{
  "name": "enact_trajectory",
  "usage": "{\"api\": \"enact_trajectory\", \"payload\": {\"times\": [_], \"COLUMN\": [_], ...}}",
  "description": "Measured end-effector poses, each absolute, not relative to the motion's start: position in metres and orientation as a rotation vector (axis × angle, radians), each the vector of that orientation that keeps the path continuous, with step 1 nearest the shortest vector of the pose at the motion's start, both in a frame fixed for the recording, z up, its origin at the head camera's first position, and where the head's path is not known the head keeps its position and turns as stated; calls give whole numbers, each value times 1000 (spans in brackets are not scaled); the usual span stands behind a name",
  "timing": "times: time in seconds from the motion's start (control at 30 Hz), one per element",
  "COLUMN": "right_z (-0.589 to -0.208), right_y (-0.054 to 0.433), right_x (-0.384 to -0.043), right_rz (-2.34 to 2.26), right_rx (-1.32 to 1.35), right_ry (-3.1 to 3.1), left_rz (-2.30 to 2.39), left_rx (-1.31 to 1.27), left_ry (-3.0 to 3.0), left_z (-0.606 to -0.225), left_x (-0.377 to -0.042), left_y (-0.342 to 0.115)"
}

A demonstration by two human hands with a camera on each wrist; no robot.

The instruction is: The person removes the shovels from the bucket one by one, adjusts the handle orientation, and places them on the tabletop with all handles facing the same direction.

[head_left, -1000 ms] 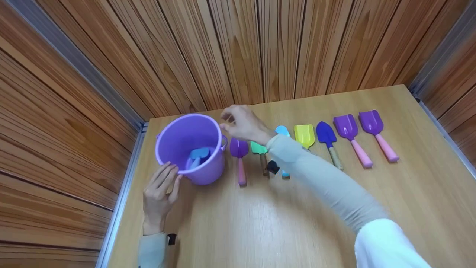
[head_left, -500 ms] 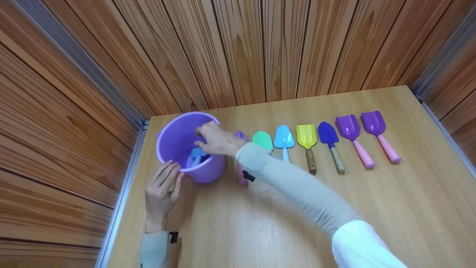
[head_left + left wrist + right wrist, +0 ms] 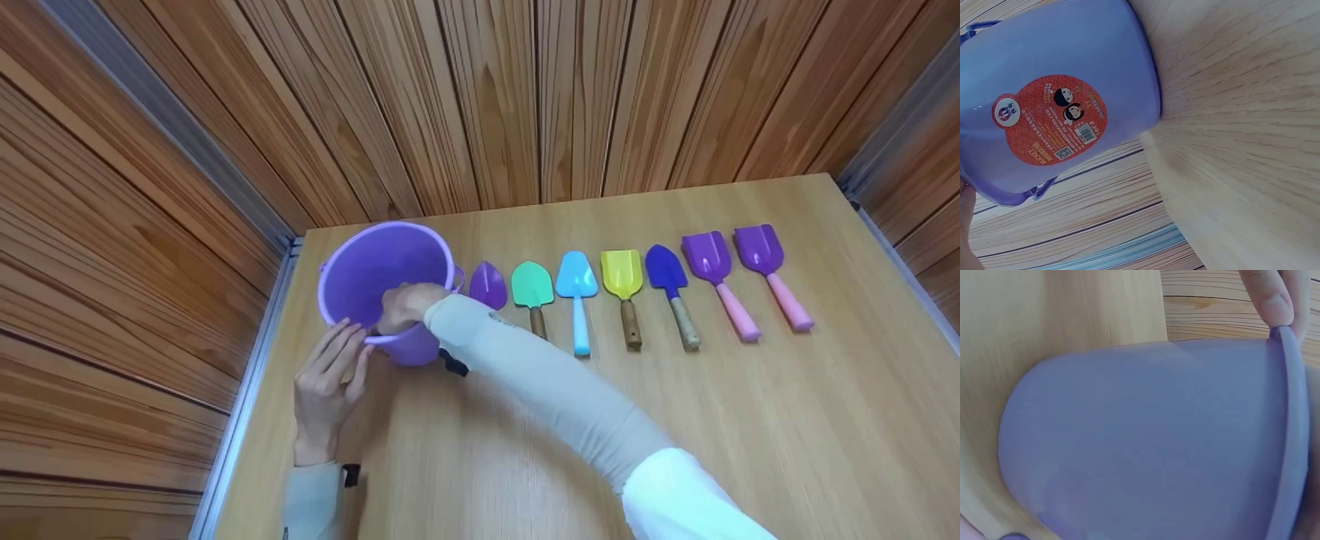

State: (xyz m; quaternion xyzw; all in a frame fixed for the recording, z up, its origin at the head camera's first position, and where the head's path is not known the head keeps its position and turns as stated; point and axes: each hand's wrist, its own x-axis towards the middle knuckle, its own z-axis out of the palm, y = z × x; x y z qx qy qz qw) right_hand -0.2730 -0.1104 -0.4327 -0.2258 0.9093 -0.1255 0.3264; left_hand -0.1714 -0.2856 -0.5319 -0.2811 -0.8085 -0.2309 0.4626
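A purple bucket (image 3: 390, 240) stands upright at the left of the table. My left hand (image 3: 326, 386) grips its near-left rim; the right wrist view shows the thumb (image 3: 1276, 310) on the rim's outer side with fingers behind it. A red label (image 3: 1053, 121) covers part of the bucket's outer wall in the left wrist view. My right hand (image 3: 409, 306) reaches down inside the bucket, wrist over the right rim. Its fingertips are hidden, and I cannot tell whether they hold the blue toy shovel, which is also out of sight behind the hand.
Right of the bucket, toy shovels lie in a row: a purple one (image 3: 487, 286) partly under the right sleeve, a green one (image 3: 532, 283), a light blue one (image 3: 577, 276), a yellow one (image 3: 622, 274), a dark blue one (image 3: 666, 268) and two purple ones with pink handles. Wood-panelled walls enclose the table.
My right hand has moved left from beside the bucket, over its rim and down inside. It now covers the blue shovel seen there earlier. The left hand keeps its place at the rim.
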Motion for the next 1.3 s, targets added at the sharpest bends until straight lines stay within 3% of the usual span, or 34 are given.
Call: {"api": "enact_trajectory", "payload": {"times": [0.7,1.3], "right_z": [-435,-384], "right_y": [-114,-100], "right_x": [-287,-291], "right_rz": [-419,-615], "right_rx": [-404,-394], "right_ry": [2447,2338], "left_rz": [-571,-587], "left_rx": [-676,-678], "left_ry": [-1990,-2024], "left_z": [-532,-530], "left_x": [-172,-171], "left_y": [-284,-285]}}
